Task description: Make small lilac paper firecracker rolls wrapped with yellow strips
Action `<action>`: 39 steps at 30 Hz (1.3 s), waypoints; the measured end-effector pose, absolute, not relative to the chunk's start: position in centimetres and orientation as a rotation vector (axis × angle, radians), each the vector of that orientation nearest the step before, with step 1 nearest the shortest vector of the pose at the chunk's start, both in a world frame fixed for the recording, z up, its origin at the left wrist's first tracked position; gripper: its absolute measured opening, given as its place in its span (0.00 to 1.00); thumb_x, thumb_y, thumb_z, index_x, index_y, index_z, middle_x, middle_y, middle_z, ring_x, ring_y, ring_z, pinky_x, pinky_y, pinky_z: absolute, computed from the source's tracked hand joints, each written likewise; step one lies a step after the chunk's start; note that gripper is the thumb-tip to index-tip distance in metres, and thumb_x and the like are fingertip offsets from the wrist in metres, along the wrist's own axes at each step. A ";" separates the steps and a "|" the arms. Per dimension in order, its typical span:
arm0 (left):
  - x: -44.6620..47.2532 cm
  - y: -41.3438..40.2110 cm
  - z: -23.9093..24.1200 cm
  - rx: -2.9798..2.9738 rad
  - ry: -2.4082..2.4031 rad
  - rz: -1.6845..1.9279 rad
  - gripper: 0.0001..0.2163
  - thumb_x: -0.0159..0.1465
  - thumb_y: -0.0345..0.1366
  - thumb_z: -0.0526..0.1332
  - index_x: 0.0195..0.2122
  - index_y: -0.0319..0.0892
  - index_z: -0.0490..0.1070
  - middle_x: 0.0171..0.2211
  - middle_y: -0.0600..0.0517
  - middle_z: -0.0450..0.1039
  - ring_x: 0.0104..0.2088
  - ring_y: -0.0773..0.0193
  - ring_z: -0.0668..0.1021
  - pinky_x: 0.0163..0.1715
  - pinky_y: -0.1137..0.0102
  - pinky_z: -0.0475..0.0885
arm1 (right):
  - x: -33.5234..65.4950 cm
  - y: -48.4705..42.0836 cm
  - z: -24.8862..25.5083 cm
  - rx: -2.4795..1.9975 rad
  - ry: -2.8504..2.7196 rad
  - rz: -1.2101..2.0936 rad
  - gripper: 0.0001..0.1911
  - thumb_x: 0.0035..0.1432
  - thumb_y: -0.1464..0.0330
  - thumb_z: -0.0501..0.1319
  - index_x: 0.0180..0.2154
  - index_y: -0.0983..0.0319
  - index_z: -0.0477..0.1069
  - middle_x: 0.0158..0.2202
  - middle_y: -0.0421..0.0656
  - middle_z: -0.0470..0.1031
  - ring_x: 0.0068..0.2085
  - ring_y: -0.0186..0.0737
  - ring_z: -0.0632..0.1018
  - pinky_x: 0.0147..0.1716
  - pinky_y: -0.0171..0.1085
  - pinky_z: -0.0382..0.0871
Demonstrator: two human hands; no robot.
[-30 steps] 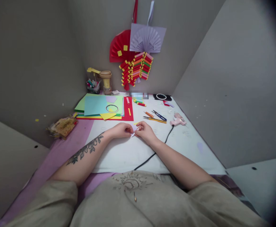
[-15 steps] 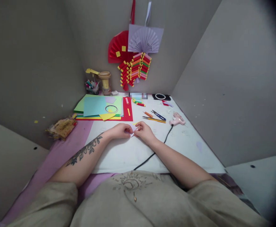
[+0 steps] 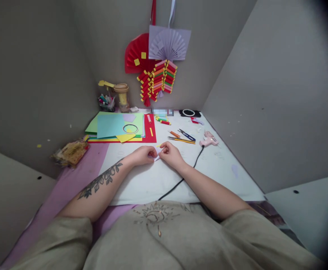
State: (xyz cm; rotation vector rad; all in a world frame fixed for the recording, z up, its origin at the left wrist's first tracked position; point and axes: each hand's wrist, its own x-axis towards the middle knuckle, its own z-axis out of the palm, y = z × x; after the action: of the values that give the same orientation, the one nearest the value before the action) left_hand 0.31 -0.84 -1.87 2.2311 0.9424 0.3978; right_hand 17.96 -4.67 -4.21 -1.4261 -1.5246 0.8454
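Observation:
My left hand [image 3: 143,155] and my right hand [image 3: 171,155] meet on the white work surface [image 3: 152,183]. Both pinch a small pale lilac piece of paper [image 3: 158,153] between their fingertips. The fingers of both hands are curled closed around it, and most of the paper is hidden. A tattoo runs along my left forearm.
A stack of coloured paper sheets [image 3: 119,128] lies behind the hands at the left. Scissors [image 3: 187,135], pencils and a pink glue gun [image 3: 208,140] with a black cord [image 3: 181,180] lie at the right. Paper fans and firecracker garlands [image 3: 158,63] hang on the back wall. A jar [image 3: 121,97] stands below.
My hands have stayed pinched on the paper, with the fingers drawn slightly closer together. The view has shifted a little to the right.

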 end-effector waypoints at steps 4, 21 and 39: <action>0.3 -0.8 -1.8 2.203 0.922 0.398 0.11 0.46 0.29 0.57 0.32 0.41 0.70 0.32 0.53 0.74 0.32 0.63 0.74 0.33 0.72 0.67 | 18.5 -4.6 -3.6 -1.491 -1.665 0.649 0.06 0.46 0.70 0.57 0.31 0.59 0.67 0.23 0.35 0.71 0.26 0.34 0.72 0.30 0.33 0.64; 0.2 -0.7 -2.0 2.230 0.936 0.376 0.08 0.46 0.30 0.58 0.29 0.41 0.70 0.29 0.54 0.74 0.31 0.64 0.73 0.31 0.72 0.65 | 18.9 -4.0 -3.9 -1.543 -1.721 0.611 0.06 0.43 0.73 0.57 0.28 0.61 0.69 0.23 0.36 0.72 0.26 0.33 0.72 0.29 0.32 0.63; 0.3 -0.5 -2.3 2.237 0.910 0.366 0.06 0.47 0.30 0.58 0.27 0.41 0.71 0.28 0.53 0.74 0.29 0.65 0.73 0.30 0.73 0.65 | 18.6 -4.5 -3.9 -1.525 -1.906 0.472 0.06 0.46 0.75 0.54 0.28 0.59 0.65 0.25 0.37 0.69 0.28 0.34 0.68 0.29 0.32 0.59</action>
State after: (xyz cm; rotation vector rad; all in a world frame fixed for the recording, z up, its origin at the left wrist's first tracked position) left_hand 0.29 -0.54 -2.25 2.2374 0.9099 0.3664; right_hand 18.56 -4.47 -3.95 -1.5253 -1.9056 0.4723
